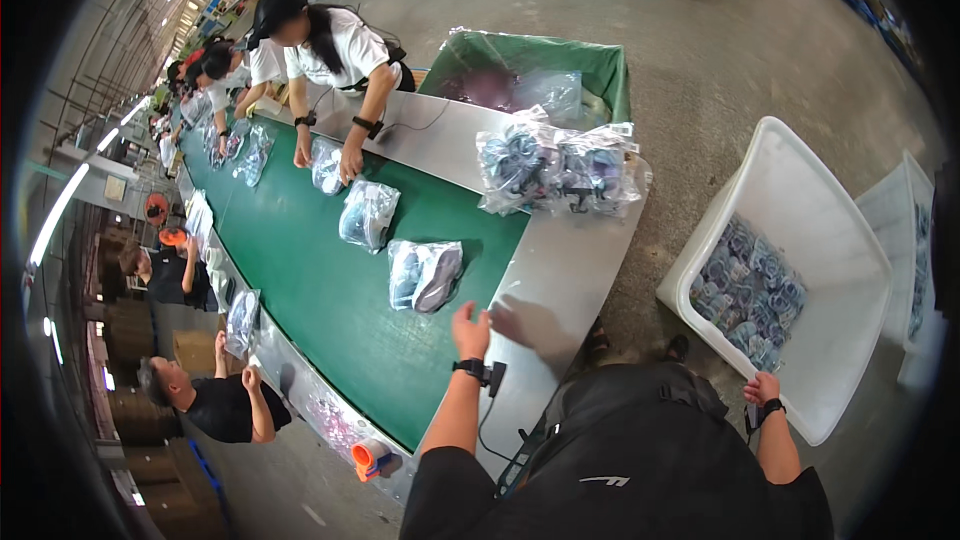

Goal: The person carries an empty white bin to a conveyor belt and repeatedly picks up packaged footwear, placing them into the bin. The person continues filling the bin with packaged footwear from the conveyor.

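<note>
My left hand is raised over the near end of a green conveyor belt, fingers apart and holding nothing. Just beyond it lies a clear bag with a pair of shoes, one light blue and one greyish. Another bagged pair rests farther along the belt. Off to the right, my right hand is closed on the near rim of a large white plastic bin. Inside that bin are many bagged blue-grey shoes. More clear bags of bluish shoes are heaped on the metal end of the table.
A co-worker in white reaches over the belt's far side. Two people in black work along its left side. An orange tape dispenser sits on the left metal edge. Beyond the table stands a green-lined bin.
</note>
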Demonstrator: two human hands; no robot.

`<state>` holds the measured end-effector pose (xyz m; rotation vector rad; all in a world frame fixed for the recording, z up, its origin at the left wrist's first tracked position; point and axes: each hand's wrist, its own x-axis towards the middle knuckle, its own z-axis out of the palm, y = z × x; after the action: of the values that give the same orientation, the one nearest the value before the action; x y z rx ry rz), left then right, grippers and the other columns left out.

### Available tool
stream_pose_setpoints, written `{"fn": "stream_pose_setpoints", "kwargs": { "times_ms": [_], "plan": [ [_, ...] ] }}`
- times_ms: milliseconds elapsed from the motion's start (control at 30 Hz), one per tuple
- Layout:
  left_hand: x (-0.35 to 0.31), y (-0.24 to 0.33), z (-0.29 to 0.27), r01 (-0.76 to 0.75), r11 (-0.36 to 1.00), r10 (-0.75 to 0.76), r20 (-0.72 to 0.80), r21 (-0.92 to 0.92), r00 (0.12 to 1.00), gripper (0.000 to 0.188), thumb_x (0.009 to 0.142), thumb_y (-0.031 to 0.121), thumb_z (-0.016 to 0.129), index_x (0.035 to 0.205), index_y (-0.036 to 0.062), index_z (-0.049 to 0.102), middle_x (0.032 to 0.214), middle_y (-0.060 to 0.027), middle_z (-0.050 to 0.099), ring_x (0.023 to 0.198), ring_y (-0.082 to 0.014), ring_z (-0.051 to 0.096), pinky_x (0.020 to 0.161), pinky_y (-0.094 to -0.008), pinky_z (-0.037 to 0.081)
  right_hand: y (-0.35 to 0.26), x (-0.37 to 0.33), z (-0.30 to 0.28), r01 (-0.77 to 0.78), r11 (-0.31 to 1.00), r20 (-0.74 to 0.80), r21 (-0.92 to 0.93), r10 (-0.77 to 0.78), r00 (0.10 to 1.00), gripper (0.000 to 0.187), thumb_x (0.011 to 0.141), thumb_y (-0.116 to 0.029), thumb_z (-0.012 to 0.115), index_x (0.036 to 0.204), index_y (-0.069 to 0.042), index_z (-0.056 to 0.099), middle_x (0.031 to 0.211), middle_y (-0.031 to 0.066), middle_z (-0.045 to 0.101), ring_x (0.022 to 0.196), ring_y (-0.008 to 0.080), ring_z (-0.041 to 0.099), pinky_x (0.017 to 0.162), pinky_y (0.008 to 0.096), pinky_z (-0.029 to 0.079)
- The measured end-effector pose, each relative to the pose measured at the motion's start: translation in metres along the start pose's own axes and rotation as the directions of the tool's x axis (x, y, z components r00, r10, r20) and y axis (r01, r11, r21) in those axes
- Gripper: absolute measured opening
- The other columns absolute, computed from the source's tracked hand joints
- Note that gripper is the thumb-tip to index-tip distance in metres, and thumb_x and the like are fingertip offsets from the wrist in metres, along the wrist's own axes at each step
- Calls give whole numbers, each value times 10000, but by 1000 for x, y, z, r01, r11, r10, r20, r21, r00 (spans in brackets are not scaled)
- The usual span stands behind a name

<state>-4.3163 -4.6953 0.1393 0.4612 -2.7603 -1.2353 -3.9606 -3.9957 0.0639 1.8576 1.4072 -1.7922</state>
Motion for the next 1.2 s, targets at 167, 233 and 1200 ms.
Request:
{"fn": "stream_pose_setpoints", "kwargs": {
  "times_ms": [167,233,1200],
  "plan": [
    [68,-30,-73,24,955,57,-262,296,963,536,772,204,752,1235,-20,602,1207,-232,626,1148,-408,562,1021,-476,429,-17,-12,52,16,1000,23,-11,-16,1000,204,955,-216,542,1136,-122,548,761,87,613,553,223,636,451,378,542],
    [93,-45,-93,105,950,-26,-262,295,965,608,747,237,771,1259,-31,584,1240,-235,613,1199,-406,539,1051,-477,409,-26,-25,79,71,996,67,-47,-68,995,237,962,-225,547,1169,-110,554,788,88,628,578,210,647,465,358,542],
    [-87,14,-39,110,928,-112,13,-357,994,380,809,-46,630,1149,55,494,1299,-121,390,1032,-215,556,787,-304,531,-55,-94,145,299,859,303,-415,-180,936,304,933,-186,650,1173,-15,577,858,96,650,659,167,637,526,298,498]
  ]
}}
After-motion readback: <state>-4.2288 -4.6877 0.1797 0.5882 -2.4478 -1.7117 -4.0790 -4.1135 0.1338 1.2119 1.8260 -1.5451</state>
